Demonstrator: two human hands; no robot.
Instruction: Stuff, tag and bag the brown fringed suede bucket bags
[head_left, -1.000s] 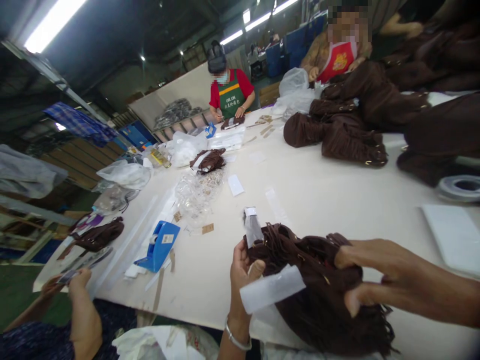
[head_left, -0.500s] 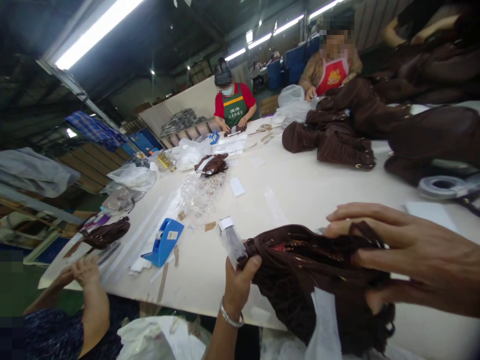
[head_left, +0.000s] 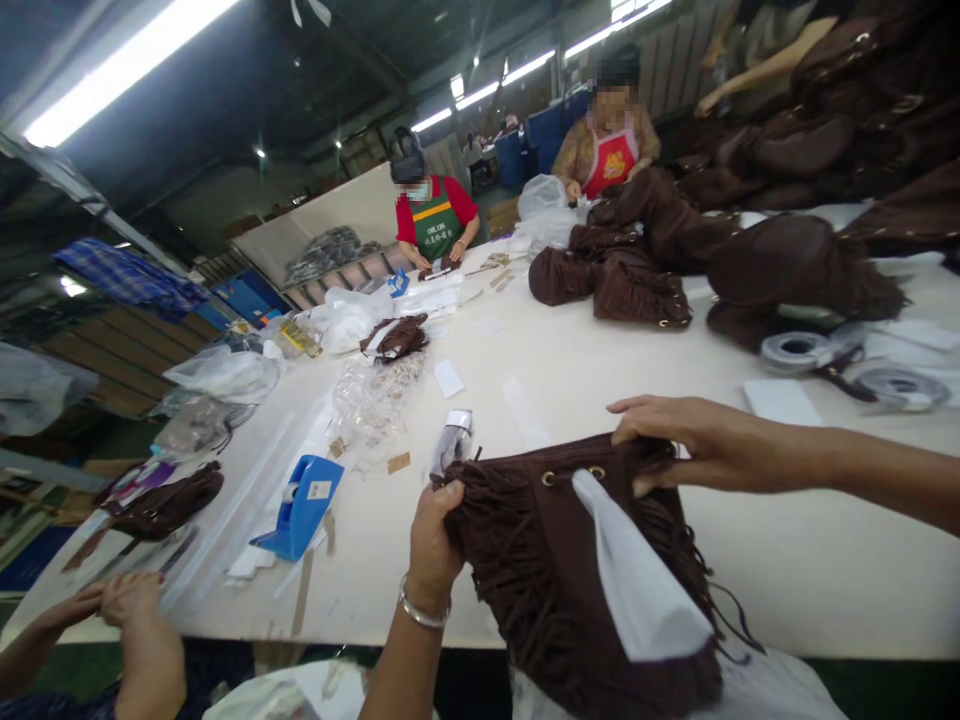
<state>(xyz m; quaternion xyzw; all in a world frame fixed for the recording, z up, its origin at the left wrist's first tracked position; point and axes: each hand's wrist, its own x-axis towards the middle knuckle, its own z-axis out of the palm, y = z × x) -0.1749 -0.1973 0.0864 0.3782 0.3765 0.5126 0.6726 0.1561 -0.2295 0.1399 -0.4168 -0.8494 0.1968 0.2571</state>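
Observation:
Between my hands hangs a dark brown fringed bag (head_left: pixel 540 560), its top edge stretched out and gold eyelets showing near the rim. My left hand (head_left: pixel 435 535), with a silver bangle at the wrist, grips the bag's left upper corner, thumb on top. Pinching the right upper corner is my right hand (head_left: pixel 667 440). A strip of white paper or foam (head_left: pixel 637 580) hangs across the front of the bag. Just beyond my left hand sits a small clear-wrapped packet (head_left: pixel 454 440); whether that hand touches it I cannot tell.
A blue tape dispenser (head_left: pixel 304 510) stands left on the white table (head_left: pixel 517 360). Brown bags (head_left: pixel 780 260) pile up at the right, near tape rolls (head_left: pixel 795 350). A co-worker's hands (head_left: pixel 131 600) rest at the left edge; two more people work across the table.
My right hand has shifted from the bag's opening to its upper right corner. The bag has turned so its eyeleted front shows, and its top is now drawn straight.

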